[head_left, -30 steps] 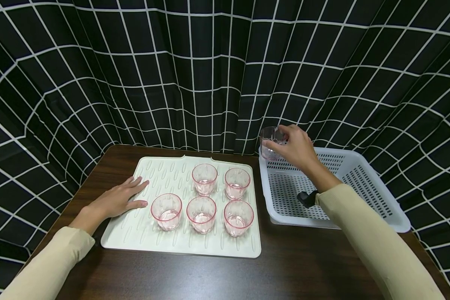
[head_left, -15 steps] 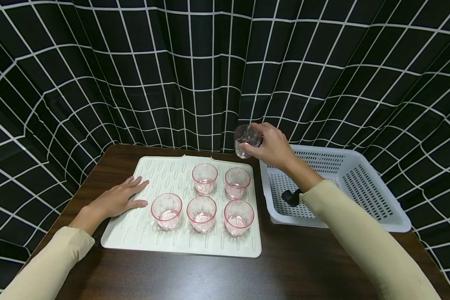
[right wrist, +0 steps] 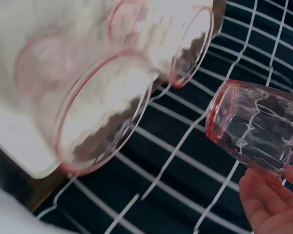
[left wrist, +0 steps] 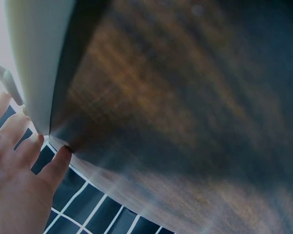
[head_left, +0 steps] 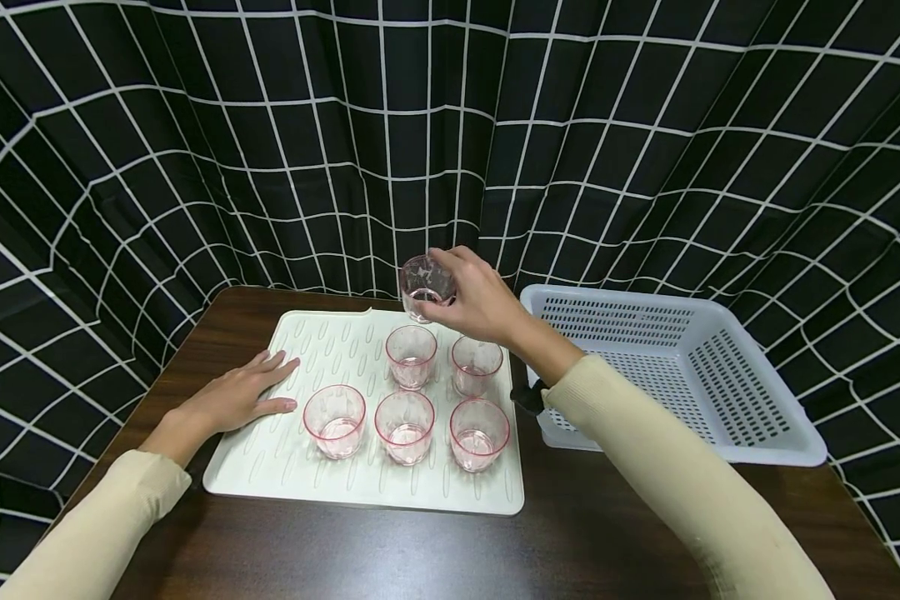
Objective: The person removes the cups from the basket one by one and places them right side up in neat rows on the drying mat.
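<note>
A clear drinking glass (head_left: 423, 287) is in my right hand (head_left: 482, 298), pinched between thumb and fingers above the far edge of a white ridged drying tray (head_left: 255, 462). In the right wrist view the held glass (right wrist: 259, 124) shows pinkish at one end. Several pink-rimmed glasses stand upright on the tray, among them a front-left glass (head_left: 335, 422), a front-middle glass (head_left: 405, 429) and a back-left glass (head_left: 411, 358). The right arm partly covers the back-right glass (head_left: 472, 367). My left hand (head_left: 236, 398) rests with fingers spread on the tray's left edge.
A pale blue perforated plastic basket (head_left: 750, 454) stands right of the tray, partly covered by the right sleeve. Both stand on a dark brown wooden table (head_left: 360, 554). A black curtain (head_left: 450, 150) with white grid lines hangs right behind the table.
My right hand has carried the glass leftward from over the basket's far-left corner to above the tray's back edge. The left hand and the glasses on the tray stay put.
</note>
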The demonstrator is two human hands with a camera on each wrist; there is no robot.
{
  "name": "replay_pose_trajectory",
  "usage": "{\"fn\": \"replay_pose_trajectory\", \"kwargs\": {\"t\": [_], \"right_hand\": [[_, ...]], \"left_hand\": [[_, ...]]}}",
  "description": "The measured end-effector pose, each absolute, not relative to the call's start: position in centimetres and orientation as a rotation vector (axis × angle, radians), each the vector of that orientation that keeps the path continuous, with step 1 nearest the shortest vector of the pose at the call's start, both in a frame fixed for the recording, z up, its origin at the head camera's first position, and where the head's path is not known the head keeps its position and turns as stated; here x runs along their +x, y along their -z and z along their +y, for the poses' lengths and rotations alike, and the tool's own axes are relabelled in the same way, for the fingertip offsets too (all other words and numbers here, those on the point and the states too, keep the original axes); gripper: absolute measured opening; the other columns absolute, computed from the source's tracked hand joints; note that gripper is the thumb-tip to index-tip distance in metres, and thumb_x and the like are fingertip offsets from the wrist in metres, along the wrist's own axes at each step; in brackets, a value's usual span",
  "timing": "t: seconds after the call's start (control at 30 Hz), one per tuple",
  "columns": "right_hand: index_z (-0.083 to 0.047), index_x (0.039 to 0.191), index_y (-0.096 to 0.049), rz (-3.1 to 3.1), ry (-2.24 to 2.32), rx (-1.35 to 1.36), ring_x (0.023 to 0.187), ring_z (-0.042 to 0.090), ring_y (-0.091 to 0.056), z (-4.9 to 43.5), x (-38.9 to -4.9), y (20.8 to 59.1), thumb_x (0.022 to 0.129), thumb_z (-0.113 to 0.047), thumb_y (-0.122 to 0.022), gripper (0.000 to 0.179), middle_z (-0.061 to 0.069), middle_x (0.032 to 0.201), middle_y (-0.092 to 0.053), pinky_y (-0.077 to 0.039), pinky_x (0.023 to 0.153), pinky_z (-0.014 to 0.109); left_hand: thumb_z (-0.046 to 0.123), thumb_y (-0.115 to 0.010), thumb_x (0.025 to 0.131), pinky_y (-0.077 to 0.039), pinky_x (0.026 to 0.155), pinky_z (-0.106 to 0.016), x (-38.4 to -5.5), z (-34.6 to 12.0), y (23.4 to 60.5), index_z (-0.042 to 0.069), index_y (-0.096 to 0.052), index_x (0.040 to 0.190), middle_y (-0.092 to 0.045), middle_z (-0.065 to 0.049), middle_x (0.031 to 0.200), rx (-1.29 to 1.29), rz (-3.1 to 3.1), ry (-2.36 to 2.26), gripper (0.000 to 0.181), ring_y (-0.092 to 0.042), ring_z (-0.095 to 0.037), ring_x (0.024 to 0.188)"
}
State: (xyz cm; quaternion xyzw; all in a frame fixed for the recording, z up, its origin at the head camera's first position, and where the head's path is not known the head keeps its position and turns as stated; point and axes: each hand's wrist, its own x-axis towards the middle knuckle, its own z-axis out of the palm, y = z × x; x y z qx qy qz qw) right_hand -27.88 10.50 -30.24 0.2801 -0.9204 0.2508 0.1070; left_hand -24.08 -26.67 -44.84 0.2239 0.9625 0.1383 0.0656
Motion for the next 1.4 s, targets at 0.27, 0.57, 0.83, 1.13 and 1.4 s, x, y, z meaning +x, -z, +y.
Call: {"fn": "replay_pose_trajectory", "kwargs": {"t": [0.27,0.57,0.83,1.13,1.4], "right_hand": [[-0.006,0.147,-0.047,-2.77,-0.682,0.932,0.11,0.023,-0.058,6.9,-27.5,31.1,0.085,-0.036,-0.074,0.074,0.013,0.134,-0.054,-0.052,0.09,0.037],[-0.006,0.148,-0.045,-2.826,-0.66,1.027,0.125,0.023,-0.054,4.0,-27.4,32.4,0.087,-0.039,-0.076,0.076,0.011,0.14,-0.052,-0.045,0.104,0.038],[-0.006,0.149,-0.044,-2.922,-0.663,1.066,0.128,0.024,-0.053,2.6,-27.4,33.6,0.089,-0.039,-0.075,0.075,0.013,0.144,-0.05,-0.046,0.104,0.038],[-0.003,0.149,-0.043,-2.998,-0.636,1.092,0.131,0.024,-0.051,1.4,-27.5,34.6,0.091,-0.038,-0.073,0.074,0.015,0.144,-0.05,-0.043,0.106,0.034],[-0.003,0.15,-0.043,-3.057,-0.585,1.065,0.131,0.024,-0.051,0.8,-27.6,35.7,0.091,-0.039,-0.073,0.075,0.015,0.144,-0.05,-0.042,0.107,0.033]], "left_hand": [[0.053,-0.061,0.094,-0.031,0.101,-0.073,-24.0,-26.7,44.8,0.007,-0.041,0.151,-0.032,-0.027,0.156,0.666,2.906,-0.409,0.076,-0.023,-0.052,0.143],[0.056,-0.06,0.094,-0.03,0.101,-0.074,-24.0,-26.4,44.6,0.008,-0.041,0.152,-0.031,-0.027,0.156,0.664,2.897,-0.408,0.078,-0.023,-0.052,0.143],[0.055,-0.06,0.094,-0.029,0.102,-0.074,-24.2,-26.4,44.7,0.009,-0.039,0.153,-0.029,-0.026,0.158,0.636,2.888,-0.397,0.077,-0.021,-0.052,0.144],[0.056,-0.059,0.094,-0.029,0.103,-0.073,-24.1,-26.7,44.6,0.008,-0.04,0.152,-0.03,-0.026,0.157,0.657,2.888,-0.408,0.078,-0.021,-0.052,0.144],[0.054,-0.06,0.095,-0.031,0.101,-0.073,-24.1,-26.7,44.7,0.007,-0.041,0.151,-0.032,-0.028,0.156,0.679,2.903,-0.403,0.076,-0.023,-0.053,0.143]]}}
